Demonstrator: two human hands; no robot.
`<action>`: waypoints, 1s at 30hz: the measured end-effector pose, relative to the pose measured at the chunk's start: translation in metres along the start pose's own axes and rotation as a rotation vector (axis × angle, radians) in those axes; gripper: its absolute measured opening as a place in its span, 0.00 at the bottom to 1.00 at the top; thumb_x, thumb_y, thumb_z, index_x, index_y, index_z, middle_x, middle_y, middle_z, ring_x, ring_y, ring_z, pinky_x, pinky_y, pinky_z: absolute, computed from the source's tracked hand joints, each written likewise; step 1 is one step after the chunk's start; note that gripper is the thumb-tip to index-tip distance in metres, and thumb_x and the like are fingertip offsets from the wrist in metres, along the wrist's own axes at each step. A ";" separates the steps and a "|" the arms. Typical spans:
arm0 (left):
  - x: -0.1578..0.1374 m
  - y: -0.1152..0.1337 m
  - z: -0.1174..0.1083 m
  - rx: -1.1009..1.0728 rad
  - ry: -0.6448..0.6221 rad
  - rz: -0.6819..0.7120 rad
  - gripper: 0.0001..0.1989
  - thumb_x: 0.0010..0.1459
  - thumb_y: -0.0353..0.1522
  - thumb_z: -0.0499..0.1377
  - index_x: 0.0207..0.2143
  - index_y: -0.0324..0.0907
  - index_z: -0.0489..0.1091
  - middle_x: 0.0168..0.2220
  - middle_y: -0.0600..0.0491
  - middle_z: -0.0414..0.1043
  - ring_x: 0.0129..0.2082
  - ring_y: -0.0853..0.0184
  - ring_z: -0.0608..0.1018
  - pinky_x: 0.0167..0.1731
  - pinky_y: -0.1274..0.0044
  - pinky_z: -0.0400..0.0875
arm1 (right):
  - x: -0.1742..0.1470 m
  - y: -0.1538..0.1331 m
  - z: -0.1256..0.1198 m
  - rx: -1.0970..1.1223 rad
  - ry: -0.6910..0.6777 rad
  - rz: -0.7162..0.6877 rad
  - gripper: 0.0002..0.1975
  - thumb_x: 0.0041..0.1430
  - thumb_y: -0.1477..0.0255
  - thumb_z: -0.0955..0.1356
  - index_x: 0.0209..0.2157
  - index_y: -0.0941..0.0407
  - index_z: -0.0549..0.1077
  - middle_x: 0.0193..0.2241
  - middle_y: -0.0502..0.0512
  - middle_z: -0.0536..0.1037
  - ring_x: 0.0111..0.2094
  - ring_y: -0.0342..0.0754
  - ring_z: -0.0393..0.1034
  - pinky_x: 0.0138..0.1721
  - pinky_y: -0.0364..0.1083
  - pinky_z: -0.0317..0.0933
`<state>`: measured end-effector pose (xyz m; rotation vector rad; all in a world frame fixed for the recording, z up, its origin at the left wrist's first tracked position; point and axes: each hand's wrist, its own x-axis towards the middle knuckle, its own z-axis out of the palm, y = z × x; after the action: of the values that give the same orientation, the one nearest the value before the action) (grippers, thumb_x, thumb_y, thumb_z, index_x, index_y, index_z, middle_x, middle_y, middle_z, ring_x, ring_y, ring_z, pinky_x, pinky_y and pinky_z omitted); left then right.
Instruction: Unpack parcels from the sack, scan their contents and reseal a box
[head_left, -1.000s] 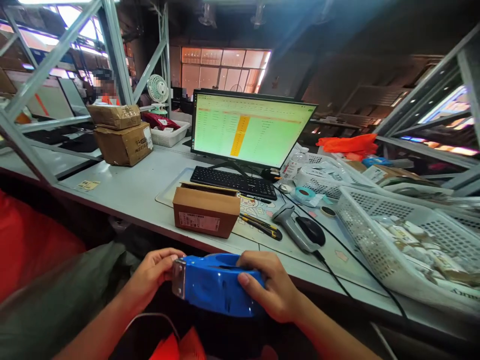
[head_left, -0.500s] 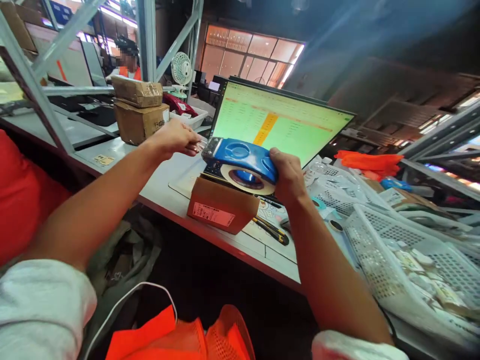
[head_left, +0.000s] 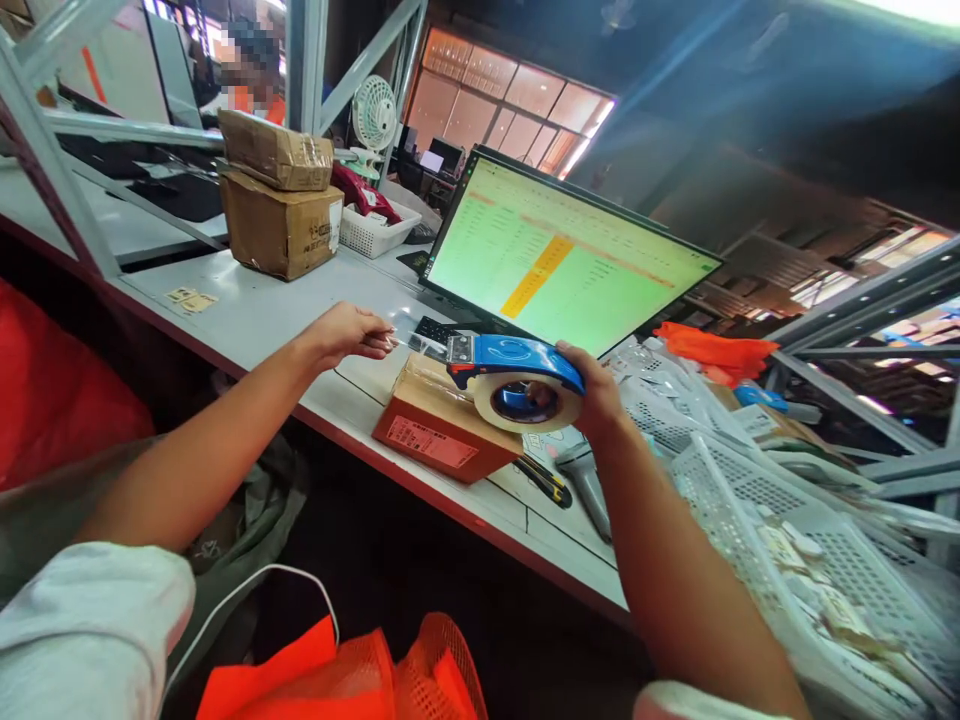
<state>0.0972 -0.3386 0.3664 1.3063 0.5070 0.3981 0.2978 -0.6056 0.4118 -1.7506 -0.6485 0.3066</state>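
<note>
My right hand (head_left: pixel 594 388) grips a blue tape dispenser (head_left: pixel 517 352) loaded with a wide roll of tape (head_left: pixel 489 403). My left hand (head_left: pixel 351 334) is closed in a pinch on the free end of the clear tape (head_left: pixel 409 326), which stretches between the hand and the dispenser's cutter end. Beneath the dispenser lies a small brown cardboard box (head_left: pixel 486 464) with a printed label on its front side. The dispenser hides part of the box's top, so I cannot tell whether they touch.
Behind the box stands a monitor (head_left: pixel 577 255), with a keyboard (head_left: pixel 435 330) before it. A yellow-black tool (head_left: pixel 553 488) and a grey device (head_left: pixel 587 490) lie to the right, beside white baskets (head_left: pixel 720 500). Two stacked cartons (head_left: pixel 281 225) stand at the left, near a metal frame. A person is beyond.
Both hands have come lower in the view, with the dispenser now over the right part of the box. My left hand is farther from the dispenser, and the clear tape between them is longer.
</note>
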 end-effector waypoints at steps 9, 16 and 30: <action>0.007 -0.044 -0.006 -0.200 0.011 -0.146 0.07 0.58 0.25 0.64 0.26 0.31 0.77 0.27 0.45 0.79 0.22 0.73 0.77 0.28 0.82 0.75 | 0.008 -0.007 0.006 -0.199 -0.045 0.025 0.24 0.45 0.46 0.71 0.21 0.51 0.63 0.16 0.46 0.63 0.18 0.46 0.59 0.20 0.48 0.56; 0.012 -0.066 -0.015 -0.287 -0.013 -0.131 0.07 0.57 0.27 0.65 0.27 0.31 0.77 0.30 0.43 0.81 0.22 0.74 0.77 0.26 0.83 0.75 | 0.017 -0.011 0.008 -0.355 -0.038 -0.082 0.22 0.47 0.47 0.70 0.22 0.51 0.68 0.17 0.47 0.67 0.21 0.49 0.63 0.22 0.48 0.62; 0.022 -0.123 0.017 -0.197 -0.016 -0.087 0.09 0.61 0.29 0.62 0.27 0.35 0.71 0.23 0.52 0.73 0.20 0.74 0.72 0.27 0.80 0.72 | 0.015 -0.022 0.018 -0.527 0.027 -0.136 0.21 0.49 0.48 0.70 0.23 0.51 0.70 0.19 0.47 0.70 0.27 0.50 0.68 0.29 0.47 0.65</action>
<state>0.1242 -0.3672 0.2466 1.0925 0.4966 0.3562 0.2951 -0.5792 0.4295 -2.1906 -0.8793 0.0130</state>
